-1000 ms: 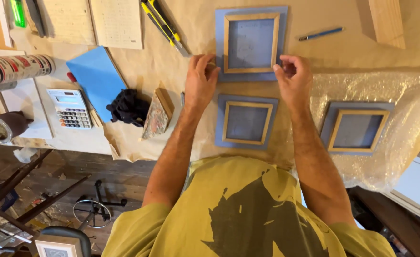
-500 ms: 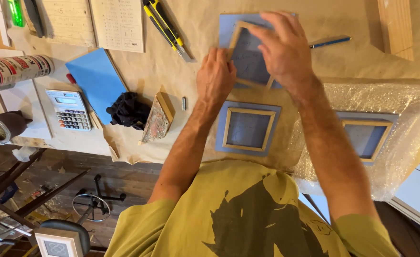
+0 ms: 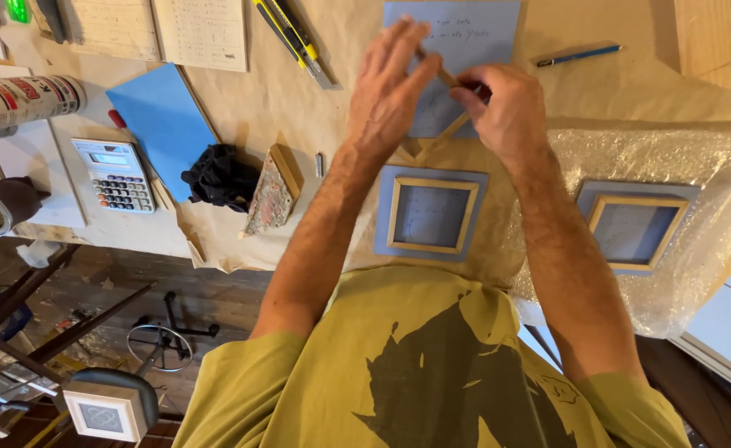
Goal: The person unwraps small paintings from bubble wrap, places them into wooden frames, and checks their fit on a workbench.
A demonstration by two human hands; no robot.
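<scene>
- Wooden square frame (image 3: 446, 124), thin and pale, is lifted on edge over the blue card sheet (image 3: 465, 33) on the brown paper.
- Your left hand (image 3: 386, 91) pinches its upper rail, fingers narrow.
- Your right hand (image 3: 506, 108) grips the same rail.
- Nearer you lies a blue-matted wooden frame (image 3: 430, 214); another (image 3: 635, 228) rests on bubble wrap (image 3: 714, 166).

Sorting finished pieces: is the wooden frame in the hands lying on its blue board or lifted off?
Lifted off. Both the left hand and right hand hold the wooden frame tilted above the blue board.
</scene>
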